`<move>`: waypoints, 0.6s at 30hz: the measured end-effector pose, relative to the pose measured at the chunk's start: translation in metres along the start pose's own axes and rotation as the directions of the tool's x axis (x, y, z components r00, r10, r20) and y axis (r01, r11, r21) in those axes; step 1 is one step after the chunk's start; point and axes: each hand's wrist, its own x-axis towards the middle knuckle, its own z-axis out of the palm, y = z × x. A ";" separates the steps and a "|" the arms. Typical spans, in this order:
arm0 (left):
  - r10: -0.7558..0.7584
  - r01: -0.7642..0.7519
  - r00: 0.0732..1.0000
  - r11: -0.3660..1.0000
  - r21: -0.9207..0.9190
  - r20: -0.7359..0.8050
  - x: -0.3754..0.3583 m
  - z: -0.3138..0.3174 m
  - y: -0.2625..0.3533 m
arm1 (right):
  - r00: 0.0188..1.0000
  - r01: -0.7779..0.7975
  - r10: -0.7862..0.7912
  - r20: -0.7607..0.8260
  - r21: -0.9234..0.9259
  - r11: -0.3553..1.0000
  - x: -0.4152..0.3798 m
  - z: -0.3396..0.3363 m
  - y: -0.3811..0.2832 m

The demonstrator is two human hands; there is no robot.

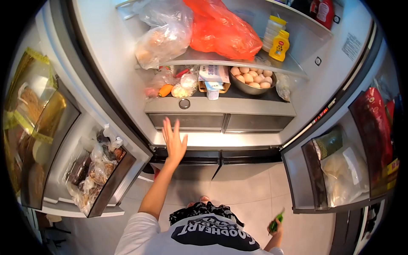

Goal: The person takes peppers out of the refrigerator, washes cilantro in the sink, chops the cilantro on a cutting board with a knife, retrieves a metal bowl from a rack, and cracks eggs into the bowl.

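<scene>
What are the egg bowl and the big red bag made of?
The bowl looks like smooth metal, perhaps steel: it's grey with a bright rim, though painted plastic isn't ruled out. The bag seems thin, glossy plastic, because it's crinkly with shiny creases.

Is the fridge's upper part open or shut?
Open: the left door and right door stand swung outward, and the egg bowl inside shows.

Bright refrigerator (250, 140) interior, highlights on red bag (221, 32), soft shadow on floor (255, 204), fisheye bowing, blacked-out corners.
</scene>
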 end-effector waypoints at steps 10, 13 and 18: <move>-0.487 0.427 -0.521 -0.860 -0.280 0.701 -0.425 -0.144 -0.207 | 0.635 0.627 -0.766 -0.100 0.646 0.435 -0.009 -0.085 -0.150; -0.823 0.582 -0.124 -0.513 -0.631 0.555 -0.488 -0.239 -0.275 | 0.550 0.654 -0.835 -0.028 0.636 0.409 -0.025 -0.050 -0.186; -0.970 0.303 0.239 0.122 -0.945 -0.048 -0.345 -0.314 -0.272 | 0.649 0.621 -0.760 -0.037 0.602 0.501 -0.026 -0.042 -0.194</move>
